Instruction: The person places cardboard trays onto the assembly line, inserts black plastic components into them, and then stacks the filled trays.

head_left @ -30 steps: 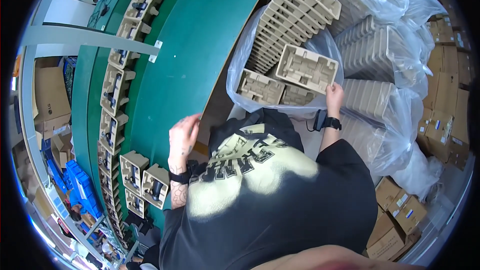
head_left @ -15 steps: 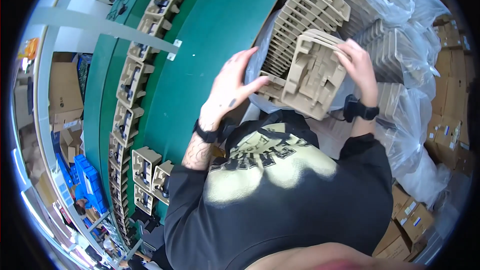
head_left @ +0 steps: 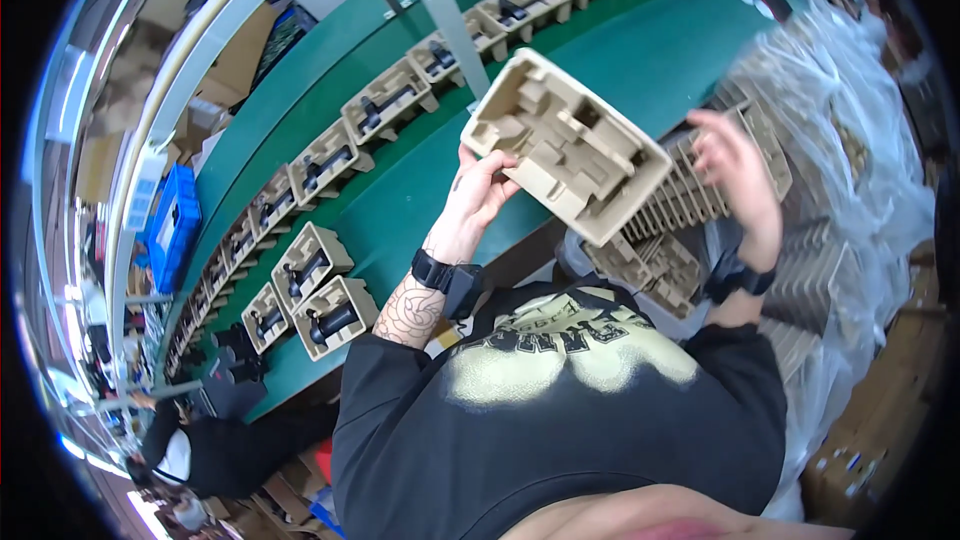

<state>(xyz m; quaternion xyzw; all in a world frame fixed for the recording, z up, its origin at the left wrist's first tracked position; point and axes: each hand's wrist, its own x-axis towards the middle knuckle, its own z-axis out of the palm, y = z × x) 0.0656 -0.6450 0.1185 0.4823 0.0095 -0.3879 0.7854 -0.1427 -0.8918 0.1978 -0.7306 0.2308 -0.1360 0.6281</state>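
Note:
My left hand [head_left: 478, 192] grips the near-left edge of a beige moulded pulp tray [head_left: 566, 146], holding it tilted up above the green conveyor belt [head_left: 640, 50]. Its hollowed compartments face me and hold nothing. My right hand [head_left: 733, 172] hovers just right of the tray, fingers spread, blurred and apart from it. Behind that hand lie stacks of the same pulp trays [head_left: 690, 195] in clear plastic bags [head_left: 850, 140]. Both wrists wear black bands.
A curved row of pulp trays holding dark parts [head_left: 330, 270] runs along the belt from lower left to the top. A grey post [head_left: 435, 0] stands over the belt. Blue crates [head_left: 172, 225] sit at left, cardboard boxes [head_left: 860, 450] at lower right. Another person in black [head_left: 225, 445] bends at lower left.
Both hands lifted one pulp tray off the bagged stacks and swung it left over the belt. My right hand has come off the tray; the left alone holds it.

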